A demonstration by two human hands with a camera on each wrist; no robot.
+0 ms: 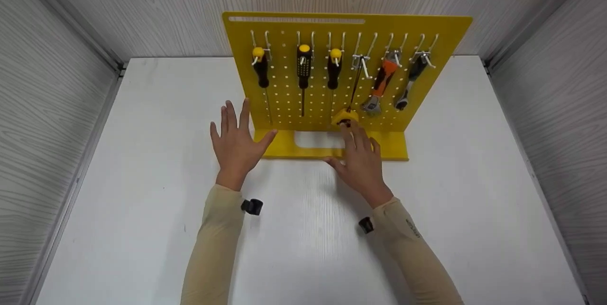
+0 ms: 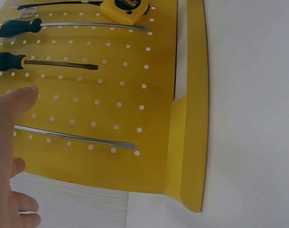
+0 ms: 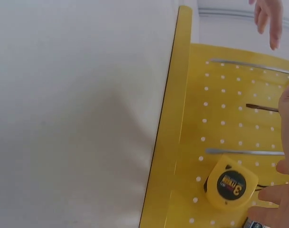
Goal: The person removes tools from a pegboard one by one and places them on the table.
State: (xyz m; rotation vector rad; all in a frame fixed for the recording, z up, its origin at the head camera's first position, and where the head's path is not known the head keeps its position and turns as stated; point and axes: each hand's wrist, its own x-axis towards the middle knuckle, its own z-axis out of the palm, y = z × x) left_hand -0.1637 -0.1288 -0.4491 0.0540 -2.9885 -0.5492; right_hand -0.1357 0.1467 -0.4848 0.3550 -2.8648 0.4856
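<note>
My left hand (image 1: 237,148) hovers with fingers spread at the left edge of a yellow pegboard (image 1: 417,30), holding nothing. My right hand (image 1: 363,162) reaches toward a yellow tape measure (image 1: 342,115), which hangs from a hook by its dark strap. In the head view the fingertips overlap the tape's lower part; the right wrist view shows the fingers loosely extended beside it, not wrapped round it. Left of the tape hang three screwdrivers with dark handles: a left one (image 1: 262,70), a middle one (image 1: 303,65) and a right one (image 1: 334,70).
Right of the tape hang an orange-handled adjustable wrench (image 1: 385,77) and a dark-handled tool with a metal head (image 1: 412,77). White hooks (image 1: 365,68) stick out from the board. Its yellow base (image 1: 393,148) stands on a white table (image 1: 303,238) with pale wood-grain walls around.
</note>
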